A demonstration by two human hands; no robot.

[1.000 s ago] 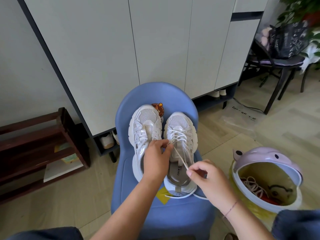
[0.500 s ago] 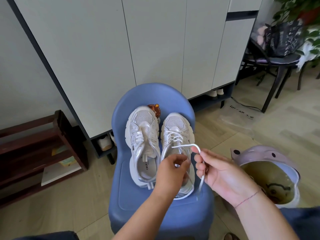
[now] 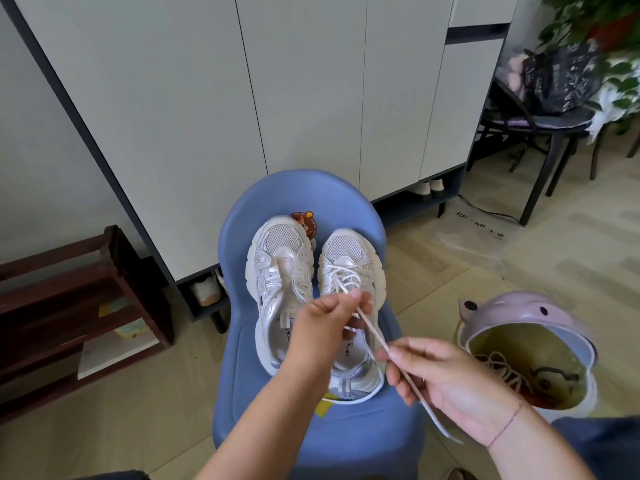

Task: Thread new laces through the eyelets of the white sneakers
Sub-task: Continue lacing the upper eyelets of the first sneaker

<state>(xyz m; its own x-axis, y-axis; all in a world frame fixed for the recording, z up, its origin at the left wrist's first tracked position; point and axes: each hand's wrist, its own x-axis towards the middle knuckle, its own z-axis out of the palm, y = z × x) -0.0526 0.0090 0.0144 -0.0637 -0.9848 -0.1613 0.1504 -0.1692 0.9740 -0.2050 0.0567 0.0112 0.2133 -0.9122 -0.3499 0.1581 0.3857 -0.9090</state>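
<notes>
Lace drawn taut over the blue chair

Nearest me, my right hand (image 3: 453,382) pinches the lace (image 3: 372,332) off the blue chair's (image 3: 304,192) right edge; my left hand (image 3: 325,327) pinches it above the seat. Beyond, both white sneakers (image 3: 280,268) sit on the seat, toes near its backrest, bare floor (image 3: 433,271) to its right.

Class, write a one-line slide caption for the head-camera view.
Left hand and right hand pull a white lace taut from the right sneaker on a blue chair.

lace (image 3: 372,336): loop pulled straight | right hand (image 3: 450,382): drawn back toward wearer
</notes>
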